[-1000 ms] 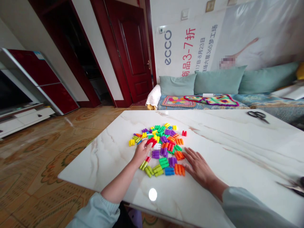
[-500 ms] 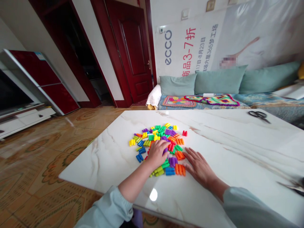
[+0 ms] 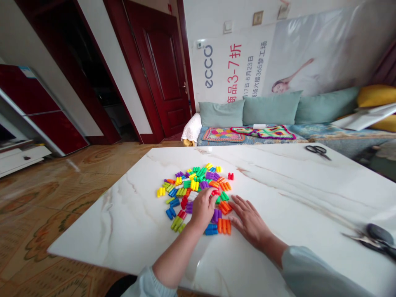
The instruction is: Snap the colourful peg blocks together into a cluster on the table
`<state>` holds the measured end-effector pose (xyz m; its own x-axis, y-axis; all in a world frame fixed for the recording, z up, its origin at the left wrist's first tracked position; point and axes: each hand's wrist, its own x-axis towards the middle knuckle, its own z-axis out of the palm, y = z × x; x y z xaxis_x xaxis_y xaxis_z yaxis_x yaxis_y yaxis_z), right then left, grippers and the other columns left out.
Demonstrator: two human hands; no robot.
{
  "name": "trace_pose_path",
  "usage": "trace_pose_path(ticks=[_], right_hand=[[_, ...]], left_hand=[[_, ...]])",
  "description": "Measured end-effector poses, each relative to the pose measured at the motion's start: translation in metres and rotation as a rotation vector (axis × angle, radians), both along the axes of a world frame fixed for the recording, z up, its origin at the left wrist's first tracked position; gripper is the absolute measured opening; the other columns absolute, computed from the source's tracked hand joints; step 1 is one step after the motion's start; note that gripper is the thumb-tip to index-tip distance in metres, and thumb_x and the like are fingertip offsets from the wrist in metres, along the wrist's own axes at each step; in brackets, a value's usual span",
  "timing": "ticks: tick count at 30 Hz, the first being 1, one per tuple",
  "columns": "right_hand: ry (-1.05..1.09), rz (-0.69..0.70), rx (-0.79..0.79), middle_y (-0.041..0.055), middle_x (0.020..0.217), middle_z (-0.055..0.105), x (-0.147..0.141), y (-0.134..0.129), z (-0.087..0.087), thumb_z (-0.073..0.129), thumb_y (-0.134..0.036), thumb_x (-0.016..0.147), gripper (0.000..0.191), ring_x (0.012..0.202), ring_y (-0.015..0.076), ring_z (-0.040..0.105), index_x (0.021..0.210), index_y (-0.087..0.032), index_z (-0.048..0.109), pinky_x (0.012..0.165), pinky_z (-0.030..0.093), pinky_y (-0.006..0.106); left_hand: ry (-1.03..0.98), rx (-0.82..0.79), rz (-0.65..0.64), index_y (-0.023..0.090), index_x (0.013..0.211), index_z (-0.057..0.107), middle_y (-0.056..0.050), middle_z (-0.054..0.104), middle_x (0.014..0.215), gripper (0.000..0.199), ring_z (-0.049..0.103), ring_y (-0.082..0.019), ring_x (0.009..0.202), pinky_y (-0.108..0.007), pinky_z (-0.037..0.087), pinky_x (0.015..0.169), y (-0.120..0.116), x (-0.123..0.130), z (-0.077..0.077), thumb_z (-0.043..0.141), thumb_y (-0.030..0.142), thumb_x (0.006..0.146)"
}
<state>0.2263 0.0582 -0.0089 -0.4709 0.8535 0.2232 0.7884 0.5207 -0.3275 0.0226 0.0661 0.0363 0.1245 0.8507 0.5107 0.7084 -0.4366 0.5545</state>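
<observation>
A pile of colourful plastic toy blocks, shaped like short rounded tubes joined side by side, lies on the white marbled table [image 3: 123, 214]. My left hand [image 3: 202, 210] reaches into the pile, thumb and fingers closed on a red block [image 3: 215, 192] that they partly cover. Just right of the pile, my right hand [image 3: 252, 222] rests flat with its fingers spread and holds nothing. Its fingertips are close to one orange block [image 3: 225, 207], and its thumb is beside another orange block [image 3: 224, 226]. Purple blocks [image 3: 216, 215] and blue blocks [image 3: 211, 229] sit between the hands.
Black-handled scissors [image 3: 318, 151] lie at the table's far right. A second pair of scissors [image 3: 371, 239] is at the right edge, blades pointing left. Behind the table stands a sofa with green cushions [image 3: 272, 109]. A lone red block [image 3: 230, 176] lies behind the pile.
My left hand has shifted rightward over the pile and its fingers have come onto the red block, uncovering blocks on its left. My right hand stays flat beside the pile. The view has turned slightly right.
</observation>
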Motion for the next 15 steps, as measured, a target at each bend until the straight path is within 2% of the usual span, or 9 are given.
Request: trace_pose_path(ticks=[4,7,10,12,15], right_hand=[[0.141,-0.003,0.014,0.0123,0.146,0.041,0.004,0.001,-0.006,0.037,-0.050,0.093,0.057,0.137,0.0252,0.032,0.141,-0.020,0.037,0.112,0.026,0.049],[0.350,-0.063,-0.014,0.0134,0.141,0.046,0.008,0.001,-0.008,0.042,-0.047,0.092,0.057,0.130,0.0234,0.044,0.141,-0.020,0.033,0.108,0.037,0.042],[0.548,-0.161,-0.085,0.0125,0.136,0.050,0.010,0.000,-0.003,0.049,-0.045,0.089,0.060,0.117,0.0224,0.055,0.140,-0.022,0.030,0.098,0.046,0.038],[0.631,-0.188,-0.114,0.0109,0.129,0.056,0.010,-0.001,0.002,0.051,-0.043,0.088,0.055,0.109,0.0216,0.059,0.136,-0.022,0.035,0.094,0.049,0.036],[0.691,-0.142,-0.174,0.0081,0.117,0.062,0.010,-0.001,0.006,0.050,-0.039,0.090,0.037,0.101,0.0198,0.061,0.123,-0.024,0.051,0.087,0.052,0.032]], left_hand=[[0.055,-0.139,-0.192,0.021,0.097,0.059,-0.004,0.068,0.091,0.019,0.063,-0.019,0.086,-0.027,0.048,0.073,-0.014,0.037,-0.008,0.045,0.034,0.094],[0.154,-0.138,-0.208,0.020,0.094,0.057,-0.004,0.067,0.085,0.024,0.063,-0.019,0.079,-0.027,0.045,0.068,-0.008,0.058,-0.013,0.036,0.031,0.097],[0.241,-0.088,-0.227,0.019,0.086,0.055,-0.005,0.065,0.084,0.026,0.062,-0.018,0.076,-0.027,0.043,0.066,0.008,0.063,-0.016,0.032,0.021,0.096],[0.282,-0.057,-0.237,0.019,0.082,0.054,-0.005,0.063,0.084,0.024,0.060,-0.017,0.076,-0.027,0.042,0.065,0.018,0.062,-0.017,0.034,0.018,0.094],[0.304,-0.044,-0.242,0.019,0.077,0.054,-0.004,0.061,0.080,0.024,0.057,-0.016,0.073,-0.026,0.039,0.062,0.023,0.060,-0.018,0.036,0.019,0.094]])
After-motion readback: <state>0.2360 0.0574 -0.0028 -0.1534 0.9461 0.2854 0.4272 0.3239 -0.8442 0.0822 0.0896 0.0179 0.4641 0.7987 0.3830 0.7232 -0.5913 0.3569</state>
